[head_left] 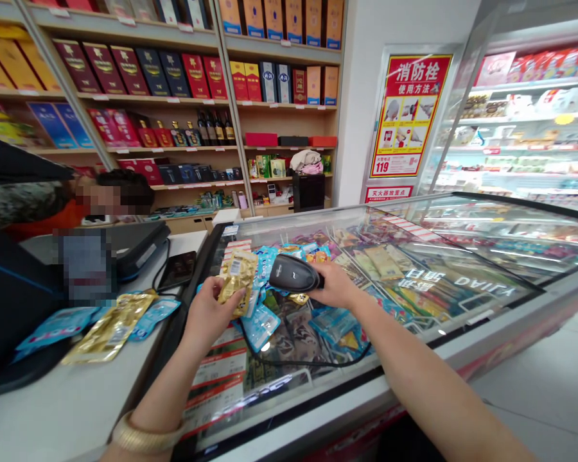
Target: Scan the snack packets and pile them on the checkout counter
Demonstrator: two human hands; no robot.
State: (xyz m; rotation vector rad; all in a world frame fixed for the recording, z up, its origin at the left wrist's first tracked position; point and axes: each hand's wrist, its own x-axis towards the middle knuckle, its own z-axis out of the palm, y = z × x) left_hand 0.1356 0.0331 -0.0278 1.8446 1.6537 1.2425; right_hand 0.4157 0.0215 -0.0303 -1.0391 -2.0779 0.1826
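Note:
Pinched in my left hand (216, 309) is a gold foil snack packet (239, 277), its white barcode label facing up. My right hand (334, 285) is wrapped round a black handheld barcode scanner (293, 273), whose head points left at the packet, a short gap away. Beneath both hands, blue snack packets (261, 326) lie in a loose pile on the glass lid of a chest freezer (289, 378). The scanner's black cable loops across the glass below them. My right fingers are partly hidden behind the scanner.
Left of the freezer is a white counter (52, 410) with a larger gold packet (110, 327), more blue packets (155, 317), a phone (177, 269) and a checkout machine (139, 247). A person (33, 199) leans in behind it. Shelves of boxed bottles (173, 70) stand at the back.

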